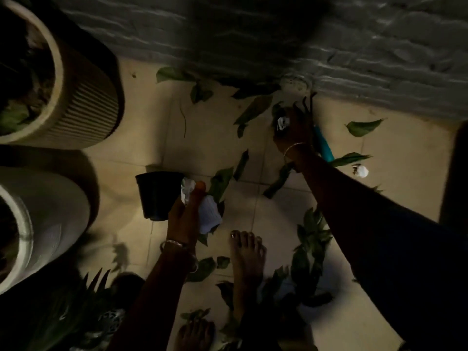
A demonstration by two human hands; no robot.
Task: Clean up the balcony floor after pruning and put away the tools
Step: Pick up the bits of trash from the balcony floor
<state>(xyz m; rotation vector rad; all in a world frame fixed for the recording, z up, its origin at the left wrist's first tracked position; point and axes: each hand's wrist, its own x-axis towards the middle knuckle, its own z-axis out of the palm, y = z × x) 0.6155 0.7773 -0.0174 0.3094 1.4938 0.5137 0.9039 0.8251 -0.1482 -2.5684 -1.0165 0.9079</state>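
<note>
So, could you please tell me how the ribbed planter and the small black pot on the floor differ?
The ribbed planter is pale, while the black pot is dark. The planter is far larger than the pot. The planter's wall is ribbed, whereas the pot's looks plain. Both stand on the tiled floor.

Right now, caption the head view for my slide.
Dim balcony: left hand holds a white spray bottle; right hand reaches among cut leaves by the wall.
</note>
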